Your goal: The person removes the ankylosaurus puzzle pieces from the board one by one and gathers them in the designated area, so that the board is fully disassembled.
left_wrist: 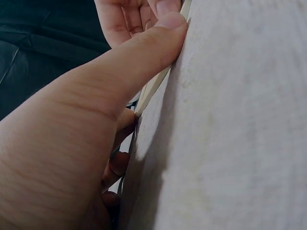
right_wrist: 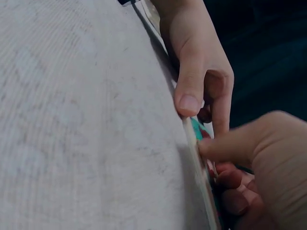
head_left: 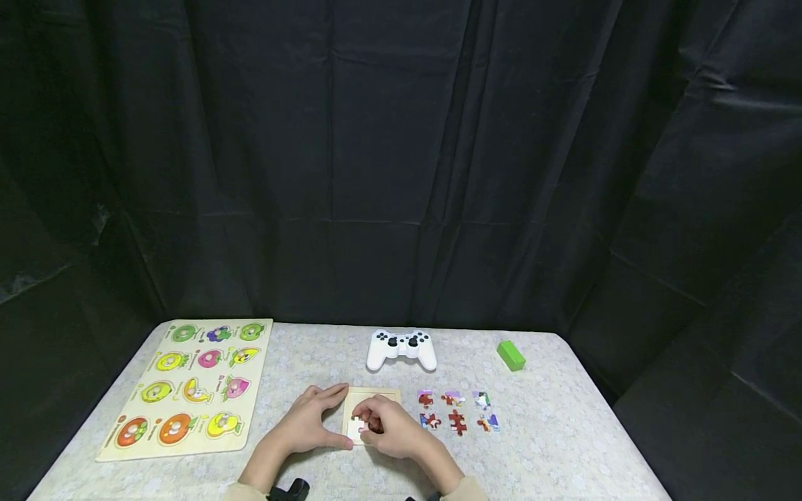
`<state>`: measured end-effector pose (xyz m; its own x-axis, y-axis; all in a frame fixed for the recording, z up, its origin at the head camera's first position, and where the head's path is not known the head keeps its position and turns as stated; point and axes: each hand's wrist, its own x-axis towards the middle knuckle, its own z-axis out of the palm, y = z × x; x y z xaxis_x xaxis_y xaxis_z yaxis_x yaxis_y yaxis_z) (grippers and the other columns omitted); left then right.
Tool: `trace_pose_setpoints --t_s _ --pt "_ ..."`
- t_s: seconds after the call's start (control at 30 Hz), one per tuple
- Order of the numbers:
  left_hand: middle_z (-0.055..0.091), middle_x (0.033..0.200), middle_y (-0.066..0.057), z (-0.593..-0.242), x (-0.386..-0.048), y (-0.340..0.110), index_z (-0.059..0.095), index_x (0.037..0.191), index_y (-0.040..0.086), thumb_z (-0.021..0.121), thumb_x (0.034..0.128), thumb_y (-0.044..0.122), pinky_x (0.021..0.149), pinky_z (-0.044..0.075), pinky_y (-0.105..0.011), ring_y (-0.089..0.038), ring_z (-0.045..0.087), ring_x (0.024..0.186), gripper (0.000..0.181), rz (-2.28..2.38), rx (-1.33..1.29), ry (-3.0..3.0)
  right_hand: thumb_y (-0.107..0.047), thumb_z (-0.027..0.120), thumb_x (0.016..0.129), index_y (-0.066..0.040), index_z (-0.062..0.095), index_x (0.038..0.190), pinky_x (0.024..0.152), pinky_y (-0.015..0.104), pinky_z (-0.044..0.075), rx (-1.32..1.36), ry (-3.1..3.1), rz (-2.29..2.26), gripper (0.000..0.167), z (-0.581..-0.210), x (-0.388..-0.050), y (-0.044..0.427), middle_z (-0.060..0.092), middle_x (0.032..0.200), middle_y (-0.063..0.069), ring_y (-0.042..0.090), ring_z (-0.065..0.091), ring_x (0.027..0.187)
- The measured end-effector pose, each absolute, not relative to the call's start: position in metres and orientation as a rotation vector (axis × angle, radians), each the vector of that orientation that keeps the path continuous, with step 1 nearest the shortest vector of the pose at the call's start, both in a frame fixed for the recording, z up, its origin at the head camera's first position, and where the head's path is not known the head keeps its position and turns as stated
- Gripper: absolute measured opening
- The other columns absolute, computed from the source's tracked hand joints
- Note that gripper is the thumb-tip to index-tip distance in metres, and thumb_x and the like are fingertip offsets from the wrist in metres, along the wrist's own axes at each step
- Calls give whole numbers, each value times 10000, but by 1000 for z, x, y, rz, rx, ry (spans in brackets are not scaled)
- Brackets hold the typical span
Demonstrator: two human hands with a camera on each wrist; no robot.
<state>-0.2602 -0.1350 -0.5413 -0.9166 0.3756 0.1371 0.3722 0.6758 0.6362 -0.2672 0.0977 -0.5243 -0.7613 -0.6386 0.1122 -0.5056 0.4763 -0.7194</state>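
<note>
A small wooden puzzle tray (head_left: 390,393) lies on the table between the two hands. My left hand (head_left: 307,422) holds the tray along its left side, index finger at the far corner and thumb (left_wrist: 153,45) on the near edge. Inside the tray, at the near left, lies a jigsaw piece (head_left: 357,427) that looks pale in the head view. My right hand (head_left: 397,431) is over the tray's right part, its fingers curled and pinching at a jigsaw piece. Teal and red printing (right_wrist: 200,130) shows beside its thumb in the right wrist view; the fingers hide most of the piece.
Several loose jigsaw pieces (head_left: 458,422) lie in two rows right of the tray. A white game controller (head_left: 402,350) sits behind it, a green block (head_left: 511,355) at the back right. The fruit puzzle board (head_left: 209,410) covers the table's left side. Black cloth (head_left: 388,174) hangs behind.
</note>
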Motion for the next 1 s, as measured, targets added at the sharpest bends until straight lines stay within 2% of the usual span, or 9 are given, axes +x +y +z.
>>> trace_pose_setpoints --t_s 0.53,1.0 --pt "534 1609 -25 -544 -263 -136 575 1533 84 969 665 583 995 477 -481 -131 489 1072 1076 1107 644 2856 -18 810 877 -51 693 1171 714 182 460 -998 2551 -1175 318 -531 -269 101 583 924 -36 -24 481 752" --pt "541 1603 -35 -542 -261 -136 576 1530 74 967 661 586 991 480 -479 -138 492 1076 1081 1094 645 2866 -101 760 967 -37 710 1247 724 196 452 -1024 2563 -1106 291 -528 -269 103 587 934 -45 -12 481 780"
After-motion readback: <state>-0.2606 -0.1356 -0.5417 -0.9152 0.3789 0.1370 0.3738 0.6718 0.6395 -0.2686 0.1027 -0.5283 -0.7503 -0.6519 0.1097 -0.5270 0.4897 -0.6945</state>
